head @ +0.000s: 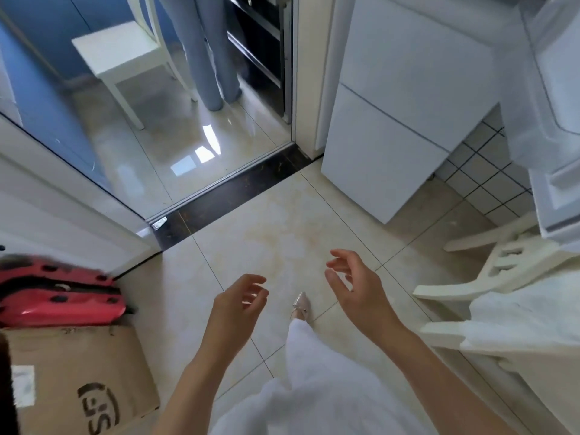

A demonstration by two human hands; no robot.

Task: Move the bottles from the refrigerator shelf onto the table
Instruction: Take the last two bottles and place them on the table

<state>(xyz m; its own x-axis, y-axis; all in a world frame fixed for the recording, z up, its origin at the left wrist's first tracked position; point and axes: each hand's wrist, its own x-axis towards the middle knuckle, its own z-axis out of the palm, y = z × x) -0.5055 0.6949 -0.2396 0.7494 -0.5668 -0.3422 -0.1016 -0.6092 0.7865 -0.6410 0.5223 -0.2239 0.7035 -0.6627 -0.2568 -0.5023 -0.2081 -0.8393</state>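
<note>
Both bare forearms reach forward over a glossy tiled floor [251, 221]. The left hand [233, 306] and right hand [356, 285] hang palms inward, fingers loosely curled and released, grasping nothing. Beyond the right fingertips [332, 265] and to their right stands the white refrigerator [392, 120], its door [552, 89] open. No bottles are visible. A pointed shoe [302, 304] shows between the hands.

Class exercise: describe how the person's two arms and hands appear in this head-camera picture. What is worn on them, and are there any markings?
Both forearms are bare, with no sleeves reaching them. The left hand and right hand wear no gloves, and no rings, watch or markings are visible. White clothing shows below the arms.
</note>
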